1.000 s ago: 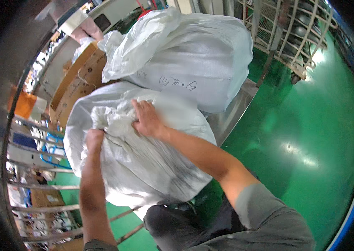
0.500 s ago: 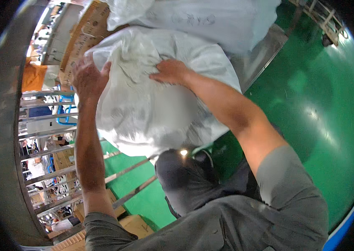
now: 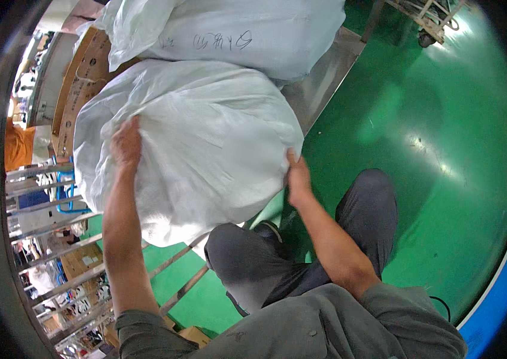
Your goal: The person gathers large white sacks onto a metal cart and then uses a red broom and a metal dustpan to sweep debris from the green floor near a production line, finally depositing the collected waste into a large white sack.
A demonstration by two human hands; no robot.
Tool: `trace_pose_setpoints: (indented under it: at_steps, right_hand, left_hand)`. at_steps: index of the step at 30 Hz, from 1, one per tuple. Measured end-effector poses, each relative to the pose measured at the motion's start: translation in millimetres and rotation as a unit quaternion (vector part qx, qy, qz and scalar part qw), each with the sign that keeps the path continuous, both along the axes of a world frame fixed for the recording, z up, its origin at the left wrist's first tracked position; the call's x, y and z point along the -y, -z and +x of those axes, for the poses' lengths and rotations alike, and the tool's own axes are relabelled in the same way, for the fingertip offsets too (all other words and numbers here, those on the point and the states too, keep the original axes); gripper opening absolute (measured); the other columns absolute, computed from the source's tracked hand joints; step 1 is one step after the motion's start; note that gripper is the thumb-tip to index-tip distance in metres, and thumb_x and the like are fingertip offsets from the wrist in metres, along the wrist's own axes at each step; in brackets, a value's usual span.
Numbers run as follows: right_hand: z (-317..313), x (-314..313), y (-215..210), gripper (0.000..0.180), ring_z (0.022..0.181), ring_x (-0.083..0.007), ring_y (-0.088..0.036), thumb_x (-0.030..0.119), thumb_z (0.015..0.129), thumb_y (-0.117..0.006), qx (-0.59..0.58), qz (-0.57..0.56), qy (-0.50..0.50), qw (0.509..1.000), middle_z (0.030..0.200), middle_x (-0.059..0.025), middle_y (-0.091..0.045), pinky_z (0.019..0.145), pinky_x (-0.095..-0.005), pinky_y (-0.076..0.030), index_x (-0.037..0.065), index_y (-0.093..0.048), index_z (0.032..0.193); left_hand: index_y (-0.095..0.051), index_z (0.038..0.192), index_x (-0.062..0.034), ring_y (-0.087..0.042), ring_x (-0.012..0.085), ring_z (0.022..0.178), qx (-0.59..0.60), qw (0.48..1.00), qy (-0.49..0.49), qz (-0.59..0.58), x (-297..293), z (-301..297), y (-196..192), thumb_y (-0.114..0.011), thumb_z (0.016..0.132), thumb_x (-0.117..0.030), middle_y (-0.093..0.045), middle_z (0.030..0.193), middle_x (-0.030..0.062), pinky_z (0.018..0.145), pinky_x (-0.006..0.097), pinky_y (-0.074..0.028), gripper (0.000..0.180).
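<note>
Both hands are clamped onto the big white woven sack [image 3: 193, 149], one per side. Left hand [image 3: 126, 142] is pressed flat against its upper left flank with the fingers curled into the fabric; right hand [image 3: 297, 177] cups the lower right edge, fingers wrapped under where I can't really see them. So it's a bear-hug sort of hold, not a pinch.

That sack sits right in front of the person's bent knees [image 3: 247, 251], bulging and full, and it hides whatever it rests on. Looks to me like they're mid-lift or mid-drag, hauling it toward the body. If so, the next move probably needs a solid purchase underneath on the right side, since the cloth looks slick and the load floppy.

Other stuff, all relative to the sack:
- a second white sack [image 3: 247, 33] lies just behind it, touching, with dark handwritten marks on its side
- brown cardboard boxes [image 3: 80, 84] stand behind and to its left, flat-sided, with small printed labels
- a grey metal ramp or plate [image 3: 319, 90] runs off behind its right side
- the shiny green floor [image 3: 433, 149] spreads out to its right
- metal rails [image 3: 44, 203] run along to its left, with more brown cartons [image 3: 80, 260] beyond them
</note>
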State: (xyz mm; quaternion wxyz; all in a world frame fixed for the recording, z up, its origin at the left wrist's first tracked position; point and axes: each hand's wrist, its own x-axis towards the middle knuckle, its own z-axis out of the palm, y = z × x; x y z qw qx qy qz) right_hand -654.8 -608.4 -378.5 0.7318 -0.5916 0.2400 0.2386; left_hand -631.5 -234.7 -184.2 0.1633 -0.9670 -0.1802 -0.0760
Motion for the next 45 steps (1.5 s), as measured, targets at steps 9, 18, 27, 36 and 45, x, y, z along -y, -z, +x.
trace_pose_setpoints:
  at_steps: [9, 18, 27, 36, 45]
  right_hand:
    - [64.0, -29.7, 1.4, 0.063, 0.1, -0.0466, -0.054, 0.049, 0.093, -0.044, 0.196, -0.265, -0.072, 0.941, 0.104, -0.032, -0.056, 0.088, -0.0479, -0.042, -0.012, -0.051, 0.109]
    - [65.7, 52.4, -62.9, 0.045, 0.106, -0.0374, -0.056, 0.024, 0.086, -0.059, 0.271, -0.273, -0.027, 0.923, 0.113, -0.0235, -0.058, 0.091, -0.0442, -0.044, -0.002, -0.051, 0.121]
    - [42.2, 205.8, -120.6, 0.054, 0.115, -0.0369, -0.047, 0.04, 0.081, -0.065, 0.377, -0.487, -0.317, 0.721, 0.122, -0.0188, -0.053, 0.098, -0.0453, -0.037, 0.002, -0.055, 0.118]
    - [-24.1, 221.1, -121.6, 0.049, 0.109, -0.0355, -0.049, 0.039, 0.076, -0.067, 0.385, -0.371, -0.362, 0.763, 0.116, -0.0163, -0.056, 0.095, -0.0476, -0.038, 0.004, -0.059, 0.109]
    - [-74.0, 232.4, -151.5, 0.047, 0.107, -0.0344, -0.049, 0.032, 0.072, -0.07, 0.356, -0.441, -0.27, 0.778, 0.111, -0.0139, -0.056, 0.092, -0.0469, -0.039, 0.003, -0.059, 0.108]
  left_hand:
    - [-0.063, 0.108, 0.0015, -0.059, 0.0352, 0.099, 0.0, 0.965, -0.129, -0.228, -46.3, 23.8, 22.4, -0.043, 0.093, -0.041, -0.064, 0.099, 0.0235, 0.087, 0.044, -0.044, 0.049]
    - [-0.066, 0.103, -0.0013, -0.057, 0.0344, 0.107, -0.155, 0.968, -0.091, -0.178, 25.8, 28.6, -14.8, -0.057, 0.084, -0.046, -0.062, 0.11, 0.0217, 0.093, 0.041, -0.044, 0.049]
    - [-0.054, 0.124, -0.003, -0.052, 0.0321, 0.115, 0.009, 0.993, 0.042, -0.106, 102.3, 29.6, -99.2, -0.072, 0.073, -0.033, -0.055, 0.125, 0.0196, 0.101, 0.039, -0.04, 0.062]
    - [-0.021, 0.146, -0.0362, -0.018, 0.0381, 0.139, 0.153, 0.938, 0.222, 0.217, 189.3, 222.6, -148.9, -0.069, 0.071, -0.057, -0.023, 0.15, 0.0111, 0.103, 0.066, -0.022, 0.091]
    - [-0.063, 0.105, -0.0064, -0.062, 0.035, 0.087, 0.086, 0.983, 0.107, -0.121, -43.3, 332.6, 23.0, -0.048, 0.086, -0.039, -0.064, 0.097, 0.0166, 0.075, 0.044, -0.049, 0.04]
